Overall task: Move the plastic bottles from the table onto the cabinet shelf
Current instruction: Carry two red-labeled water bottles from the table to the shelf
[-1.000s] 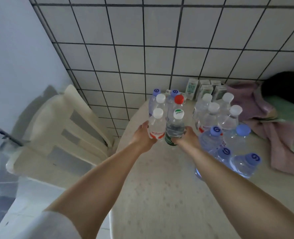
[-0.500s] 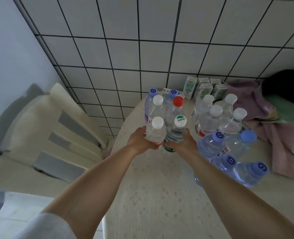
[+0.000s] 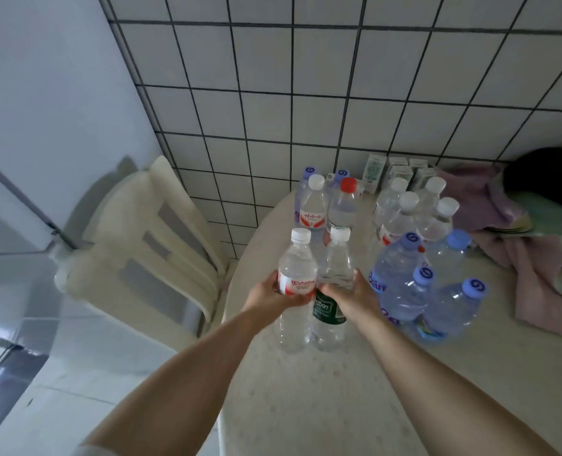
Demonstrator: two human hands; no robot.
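We see a pale, speckled table (image 3: pixel 306 406) filling the lower right of the frame. On it, toward the upper middle, stand clear bottles (image 3: pixel 404 218) and blue-capped bottles (image 3: pixel 414 284), small cartons (image 3: pixel 401 171) against the tiled wall, and pink cloth (image 3: pixel 536 268) at the right edge.

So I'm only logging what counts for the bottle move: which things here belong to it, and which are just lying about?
Belongs to the job:
red-label bottle in left hand
green-label bottle in right hand
blue-capped bottles
red-capped bottle
table

Just lying about:
small cartons
pink cloth
white chair
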